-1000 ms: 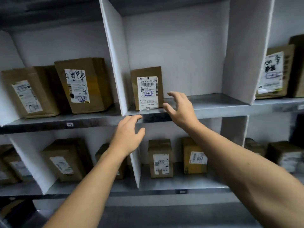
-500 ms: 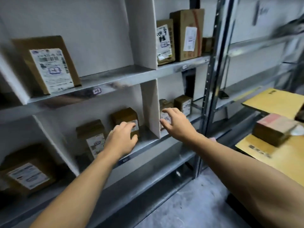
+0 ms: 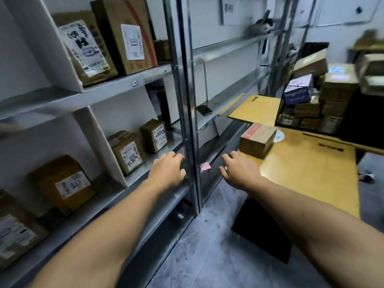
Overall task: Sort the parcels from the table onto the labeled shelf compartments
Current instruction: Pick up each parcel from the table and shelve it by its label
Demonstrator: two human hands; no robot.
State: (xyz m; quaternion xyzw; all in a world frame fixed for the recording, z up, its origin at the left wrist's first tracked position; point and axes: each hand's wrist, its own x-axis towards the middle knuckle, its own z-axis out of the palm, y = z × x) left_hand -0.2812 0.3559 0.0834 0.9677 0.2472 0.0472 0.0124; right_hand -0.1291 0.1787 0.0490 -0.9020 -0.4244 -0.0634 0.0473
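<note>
A brown cardboard parcel (image 3: 256, 140) with a red top lies on the yellow table (image 3: 307, 169) at the right. My right hand (image 3: 239, 168) hovers just left of it, empty, fingers apart, near the table's corner. My left hand (image 3: 168, 170) is empty too, fingers loosely spread, in front of the metal shelf upright (image 3: 187, 121). The grey shelf unit (image 3: 116, 84) on the left holds several labelled brown parcels, such as one (image 3: 127, 153) in the lower row and a tall one (image 3: 126, 34) above.
White dividers (image 3: 101, 146) split the shelf into compartments. A second metal rack (image 3: 228, 48) stands behind the table, with a dark phone (image 3: 204, 110) on it. Stacked boxes (image 3: 328, 94) fill the far right. A black object (image 3: 261, 229) sits on the grey floor under the table.
My view has swung right from the shelf compartments toward the table. Both empty hands have left the shelf and moved right and down, the right one nearing the parcel on the table.
</note>
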